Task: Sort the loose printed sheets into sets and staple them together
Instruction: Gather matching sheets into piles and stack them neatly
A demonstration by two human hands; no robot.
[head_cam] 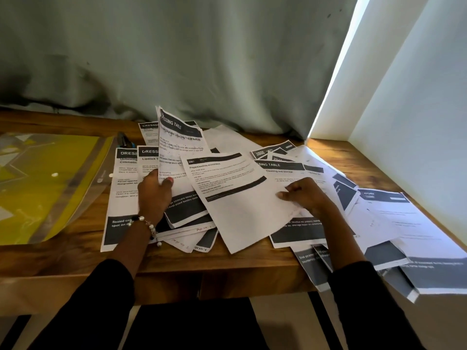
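Note:
Several loose printed sheets with black header bars lie scattered over a wooden desk [75, 258]. My left hand [154, 195] pinches the left edge of a "Dressing Table" sheet [180, 147] and holds it raised and curled above the pile. My right hand [305, 195] grips the right edge of a sheet numbered 3561 [242, 195], which lies slanted on top of the middle of the pile. More sheets [394, 223] spread to the right and overhang the desk's front edge. A dark stapler [123, 140] lies behind the left sheets, partly hidden.
A yellow plastic folder with a clear flap [50, 183] lies at the left of the desk. A grey curtain [202, 59] hangs behind the desk and a white wall [417, 97] closes off the right side.

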